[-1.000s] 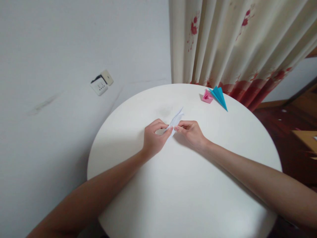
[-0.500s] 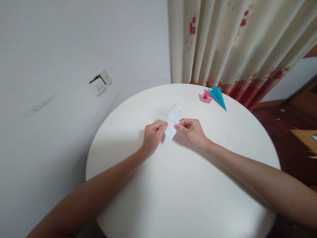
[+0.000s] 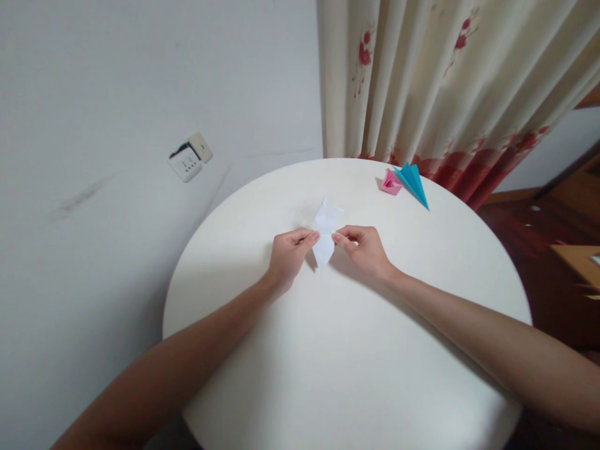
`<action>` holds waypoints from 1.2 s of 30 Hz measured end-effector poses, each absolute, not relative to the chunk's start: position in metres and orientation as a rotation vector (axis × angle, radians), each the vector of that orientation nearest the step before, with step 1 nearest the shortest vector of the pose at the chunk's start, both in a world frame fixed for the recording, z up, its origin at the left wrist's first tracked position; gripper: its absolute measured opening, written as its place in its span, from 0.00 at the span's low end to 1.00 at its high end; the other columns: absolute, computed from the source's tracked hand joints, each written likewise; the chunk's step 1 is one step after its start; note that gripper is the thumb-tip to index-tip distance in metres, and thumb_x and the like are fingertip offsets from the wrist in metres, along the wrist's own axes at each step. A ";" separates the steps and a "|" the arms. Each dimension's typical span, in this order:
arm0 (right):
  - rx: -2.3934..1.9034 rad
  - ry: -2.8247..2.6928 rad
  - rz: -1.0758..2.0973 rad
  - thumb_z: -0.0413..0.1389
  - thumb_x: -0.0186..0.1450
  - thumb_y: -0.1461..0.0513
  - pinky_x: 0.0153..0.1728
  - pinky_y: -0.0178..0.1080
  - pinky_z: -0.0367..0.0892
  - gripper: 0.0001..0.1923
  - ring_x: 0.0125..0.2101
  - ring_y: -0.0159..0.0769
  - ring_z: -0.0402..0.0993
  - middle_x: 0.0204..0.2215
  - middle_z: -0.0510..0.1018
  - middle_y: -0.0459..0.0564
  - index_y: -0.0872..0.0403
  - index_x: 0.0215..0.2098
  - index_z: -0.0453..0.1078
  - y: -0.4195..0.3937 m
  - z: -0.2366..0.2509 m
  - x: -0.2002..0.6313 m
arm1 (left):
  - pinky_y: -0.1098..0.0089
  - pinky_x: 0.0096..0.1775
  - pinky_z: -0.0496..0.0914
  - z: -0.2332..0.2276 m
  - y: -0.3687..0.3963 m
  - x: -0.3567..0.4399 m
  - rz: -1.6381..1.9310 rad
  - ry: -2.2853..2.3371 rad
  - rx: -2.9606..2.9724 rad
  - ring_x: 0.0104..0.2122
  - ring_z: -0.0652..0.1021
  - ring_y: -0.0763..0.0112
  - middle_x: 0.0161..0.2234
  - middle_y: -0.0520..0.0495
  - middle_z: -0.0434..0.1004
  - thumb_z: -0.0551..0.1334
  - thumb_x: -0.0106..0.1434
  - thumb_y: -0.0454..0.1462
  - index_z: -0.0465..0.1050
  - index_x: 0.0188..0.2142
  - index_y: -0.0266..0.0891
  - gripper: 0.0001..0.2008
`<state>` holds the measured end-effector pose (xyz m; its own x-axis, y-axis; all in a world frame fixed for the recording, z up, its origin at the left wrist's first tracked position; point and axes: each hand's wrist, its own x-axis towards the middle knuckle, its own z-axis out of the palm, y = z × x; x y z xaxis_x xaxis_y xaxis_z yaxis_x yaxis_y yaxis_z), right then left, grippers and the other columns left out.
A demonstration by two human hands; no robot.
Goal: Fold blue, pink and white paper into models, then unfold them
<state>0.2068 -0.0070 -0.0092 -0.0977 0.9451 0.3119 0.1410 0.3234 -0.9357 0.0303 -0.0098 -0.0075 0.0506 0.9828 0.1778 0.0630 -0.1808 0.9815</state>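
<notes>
Between my two hands is a small piece of folded white paper [image 3: 324, 240], with pointed flaps at its far end and a tapered near end; it resembles an origami crane. My left hand [image 3: 291, 253] pinches its left edge between thumb and fingers. On the opposite edge, my right hand [image 3: 363, 245] pinches it the same way. The paper is just above or on the round white table [image 3: 328, 350]; I cannot tell if it touches. Parts of its edges are hidden under my thumbs.
At the table's far right rim lie a pink folded paper piece [image 3: 390, 182] and a blue paper plane [image 3: 414, 185], touching or nearly so. Behind them hangs a floral curtain [image 3: 403, 81]. A wall with a power socket [image 3: 186, 164] stands at the left.
The white paper has turned and tilted slightly, its far flaps shifting a little left. Both hands keep their pinch, with only small finger movement.
</notes>
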 end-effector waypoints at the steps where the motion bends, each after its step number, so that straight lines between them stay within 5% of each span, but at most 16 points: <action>1: -1.048 -1.505 0.936 0.59 0.60 0.56 0.32 0.38 0.65 0.12 0.27 0.35 0.72 0.25 0.81 0.50 0.56 0.26 0.77 -0.007 -0.009 0.207 | 0.70 0.36 0.69 -0.008 -0.009 0.030 1.269 1.130 1.406 0.31 0.78 0.68 0.31 0.48 0.82 0.68 0.59 0.44 0.82 0.30 0.39 0.11; 27: -1.040 -1.691 0.905 0.56 0.61 0.58 0.33 0.37 0.63 0.12 0.27 0.32 0.67 0.22 0.72 0.45 0.55 0.22 0.69 -0.008 -0.004 0.209 | 0.70 0.31 0.70 -0.010 -0.011 0.035 1.138 1.163 1.380 0.27 0.78 0.67 0.26 0.48 0.80 0.71 0.53 0.44 0.79 0.27 0.37 0.12; 36: -1.071 -1.722 0.901 0.56 0.60 0.57 0.29 0.36 0.60 0.14 0.24 0.30 0.62 0.19 0.68 0.43 0.55 0.19 0.66 -0.005 0.000 0.213 | 0.70 0.33 0.67 -0.007 -0.008 0.029 1.114 1.122 1.527 0.28 0.75 0.69 0.26 0.49 0.77 0.66 0.58 0.44 0.79 0.27 0.37 0.12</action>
<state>0.2132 -0.0046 0.0000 -0.2297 0.9244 0.3044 0.2770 0.3619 -0.8901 0.0286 -0.0076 -0.0073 0.1790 0.9730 0.1458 0.1523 -0.1738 0.9729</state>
